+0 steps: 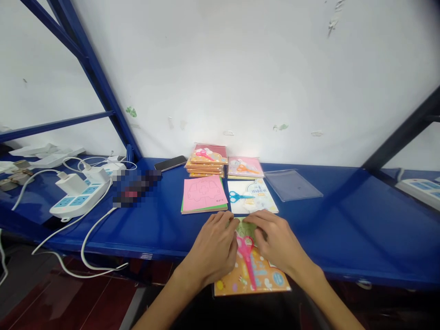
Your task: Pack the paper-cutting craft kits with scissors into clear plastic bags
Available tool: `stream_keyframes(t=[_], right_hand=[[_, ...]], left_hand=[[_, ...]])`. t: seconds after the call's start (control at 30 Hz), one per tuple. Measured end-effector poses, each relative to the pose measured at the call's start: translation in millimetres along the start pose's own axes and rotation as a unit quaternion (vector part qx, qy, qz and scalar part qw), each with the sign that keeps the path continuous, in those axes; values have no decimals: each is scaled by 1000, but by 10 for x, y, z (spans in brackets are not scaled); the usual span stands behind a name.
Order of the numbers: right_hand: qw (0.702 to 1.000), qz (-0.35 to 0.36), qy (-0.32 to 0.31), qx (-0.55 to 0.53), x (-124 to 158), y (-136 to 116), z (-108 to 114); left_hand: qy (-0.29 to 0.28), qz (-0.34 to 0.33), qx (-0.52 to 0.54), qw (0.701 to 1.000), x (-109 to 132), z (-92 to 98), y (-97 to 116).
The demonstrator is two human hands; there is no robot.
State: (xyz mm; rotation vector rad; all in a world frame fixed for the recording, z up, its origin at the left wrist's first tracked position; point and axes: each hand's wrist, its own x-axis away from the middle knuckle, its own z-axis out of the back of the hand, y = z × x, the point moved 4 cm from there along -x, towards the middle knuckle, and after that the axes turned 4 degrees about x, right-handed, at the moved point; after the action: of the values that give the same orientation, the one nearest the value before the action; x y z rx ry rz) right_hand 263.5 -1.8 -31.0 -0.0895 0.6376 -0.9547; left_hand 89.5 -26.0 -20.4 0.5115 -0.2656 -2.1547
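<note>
A flat orange-and-green paper-craft packet (237,279) with pink scissors (246,252) on its front lies at the desk's front edge, its near end jutting past it. My left hand (216,245) is closed on the packet's upper left edge. At its upper right edge, my right hand (277,238) has its fingers bent and closed on the packet too. Both sets of fingertips almost meet at the top, partly hiding it. Just beyond lie a stack of coloured paper sheets (205,191), pink with a car drawing on top, and a white printed booklet (264,195) bearing blue scissors (240,197).
Against the wall stand a stack of orange packets (208,156) and a pink packet (244,166). A clear plastic sleeve (294,184) lies right of the booklet. Leftward are a phone (171,163), a blurred dark object (137,190), a power strip (77,201) and white cables (84,250).
</note>
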Motion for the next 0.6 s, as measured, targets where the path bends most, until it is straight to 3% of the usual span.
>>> stream_keyframes(t=[0.17,0.37,0.6], right_hand=[[1000,-27,6,6,-6,11,2],[1000,-11,-6,-11,-17,-25,-35],[999,-28,13,-10,19,29,-10]], left_hand=[[-2,16,-5,1000,48,25,-26],[-16,3,21,1000,32,-3,48],[-1,13,18,1000,77,35,-62]])
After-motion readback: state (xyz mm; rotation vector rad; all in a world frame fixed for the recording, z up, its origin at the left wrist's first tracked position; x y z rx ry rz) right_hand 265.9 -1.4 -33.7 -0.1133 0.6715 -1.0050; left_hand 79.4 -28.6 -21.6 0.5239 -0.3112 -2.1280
